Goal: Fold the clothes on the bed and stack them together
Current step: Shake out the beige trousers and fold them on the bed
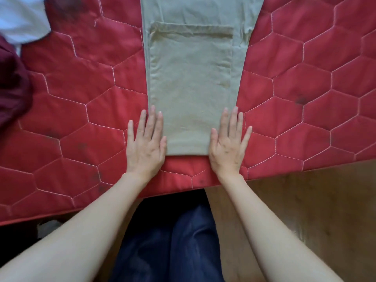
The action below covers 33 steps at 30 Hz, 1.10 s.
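Observation:
Khaki trousers [191, 78] lie flat on the red quilted bed [81, 110], folded lengthwise, with the leg end doubled back up so a hem shows across the upper part. The near folded edge sits close to the bed's front edge. My left hand [145, 143] lies flat with straight fingers on the left side of that near end. My right hand [228, 143] lies flat on the right side in the same way. Both hands overlap the cloth's side edges and the quilt.
A white garment [22, 19] lies at the far left corner, with a dark maroon garment [12, 78] just below it. The wooden floor [305, 210] shows to the right of the bed's front edge. My legs in dark blue trousers [168, 241] stand against the bed.

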Tool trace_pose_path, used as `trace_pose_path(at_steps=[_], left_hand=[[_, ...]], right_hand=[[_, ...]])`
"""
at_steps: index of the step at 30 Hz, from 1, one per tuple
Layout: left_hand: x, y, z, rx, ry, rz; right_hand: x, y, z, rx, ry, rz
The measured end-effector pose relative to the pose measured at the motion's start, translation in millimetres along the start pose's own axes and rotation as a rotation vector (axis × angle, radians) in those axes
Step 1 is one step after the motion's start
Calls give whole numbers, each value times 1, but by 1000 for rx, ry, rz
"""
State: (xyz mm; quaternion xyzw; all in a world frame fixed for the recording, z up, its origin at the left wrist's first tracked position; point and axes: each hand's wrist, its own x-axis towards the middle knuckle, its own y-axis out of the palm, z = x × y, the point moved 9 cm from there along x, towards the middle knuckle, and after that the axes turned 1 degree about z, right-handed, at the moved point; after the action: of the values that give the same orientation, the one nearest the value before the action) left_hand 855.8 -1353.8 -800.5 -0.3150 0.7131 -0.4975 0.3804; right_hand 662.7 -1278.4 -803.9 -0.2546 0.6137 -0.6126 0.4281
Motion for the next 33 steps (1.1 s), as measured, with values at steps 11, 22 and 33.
trace_pose_path(at_steps=[11,22,33], left_hand=[[-8,-1,-5,219,435,10],[-9,-78,-3,-74,515,-321],[4,-231,-2,-619,367,-344]], right_hand=[[-22,-3,-2,-84,-496,59],[-16,-78,7,258,-615,-221],[14,-231,23,595,-451,-55]])
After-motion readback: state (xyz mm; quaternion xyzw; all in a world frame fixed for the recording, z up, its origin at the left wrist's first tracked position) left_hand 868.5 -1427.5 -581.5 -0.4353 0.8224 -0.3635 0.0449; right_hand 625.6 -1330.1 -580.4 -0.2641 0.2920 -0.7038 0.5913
